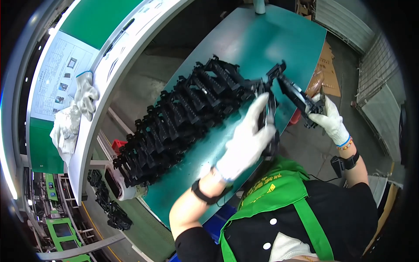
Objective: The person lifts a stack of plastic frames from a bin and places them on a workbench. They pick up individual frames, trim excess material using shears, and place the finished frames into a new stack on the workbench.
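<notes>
My right hand (330,122), in a white glove, grips the lower end of a long black plastic part (297,94), which slants up and left over the table's right edge. My left hand (246,142), also gloved and a little blurred, has its thumb and fingers around a second black plastic part (272,142), partly hidden behind the hand. Left of it, many similar black parts (174,115) lie close together in a long slanting row on the green table (257,41).
A curved white shelf (102,81) at the left bears white gloves (85,96), a pen (127,26) and papers. More black parts (114,214) lie low at the left, beside a green conveyor belt (150,231). Cardboard (328,65) and mesh cages (379,83) stand beyond the table's right edge.
</notes>
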Tool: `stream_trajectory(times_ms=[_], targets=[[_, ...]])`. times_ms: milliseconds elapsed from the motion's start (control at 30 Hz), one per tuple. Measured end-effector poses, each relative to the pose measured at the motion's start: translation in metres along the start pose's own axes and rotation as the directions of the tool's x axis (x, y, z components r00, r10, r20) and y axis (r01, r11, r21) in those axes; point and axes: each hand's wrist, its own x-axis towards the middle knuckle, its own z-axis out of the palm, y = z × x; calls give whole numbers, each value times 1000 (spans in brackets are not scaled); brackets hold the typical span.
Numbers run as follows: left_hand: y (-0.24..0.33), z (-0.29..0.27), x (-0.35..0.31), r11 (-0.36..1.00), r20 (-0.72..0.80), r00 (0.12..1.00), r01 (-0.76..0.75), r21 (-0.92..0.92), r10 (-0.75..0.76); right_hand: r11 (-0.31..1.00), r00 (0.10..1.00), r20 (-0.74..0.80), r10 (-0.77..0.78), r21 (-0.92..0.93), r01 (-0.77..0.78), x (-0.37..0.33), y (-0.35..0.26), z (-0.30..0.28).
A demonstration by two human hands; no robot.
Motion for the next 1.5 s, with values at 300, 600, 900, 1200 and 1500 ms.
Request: stream_trajectory(times_ms=[300, 600, 900, 1200, 1500], targets=[[-24, -17, 196, 888, -385, 922, 220, 404, -53, 953, 985, -102, -141, 254, 163, 132, 61, 23], [-16, -31, 186, 455, -416, 909, 375, 808, -12, 928, 905, 210, -370, 139, 347, 202, 63, 77], [-11, -26, 64, 250, -104, 888, -13, 968, 448, 946, 938, 302, -170, -215, 241, 171, 15, 59], [-70, -19, -82, 943, -480, 877, 131, 305, 34, 993, 790, 611, 49, 55, -104, 50, -37, 123], [-82, -37, -213, 742, -485, 838, -155, -652, -250, 858, -168, 978, 126, -192, -476, -28, -13, 276]])
